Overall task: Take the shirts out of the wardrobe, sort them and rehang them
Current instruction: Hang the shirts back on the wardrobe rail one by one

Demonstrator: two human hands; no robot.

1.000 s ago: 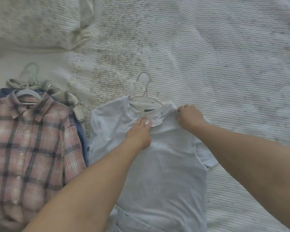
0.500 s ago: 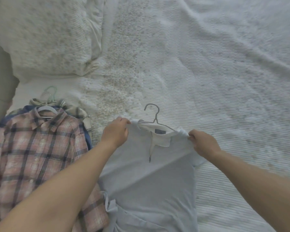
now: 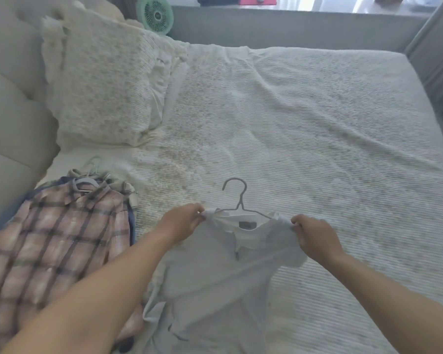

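Note:
A pale blue short-sleeved shirt (image 3: 215, 282) on a grey wire hanger (image 3: 237, 198) hangs lifted over the bed. My left hand (image 3: 183, 222) pinches its left shoulder and my right hand (image 3: 315, 237) pinches its right shoulder. The hanger's hook points away from me. At the left, a pink plaid shirt (image 3: 54, 241) lies flat on a pale hanger (image 3: 86, 182), on top of a blue garment and a beige one whose shapes are mostly hidden.
The bed (image 3: 304, 129) has a white textured cover. A large pillow (image 3: 105, 90) leans at the far left against a padded headboard (image 3: 8, 103). A green fan (image 3: 155, 14) stands behind the bed on a ledge.
Both hands went from pressing on the shirt's collar area to gripping its shoulders, and they have raised the shirt off the bed. The view has tilted up.

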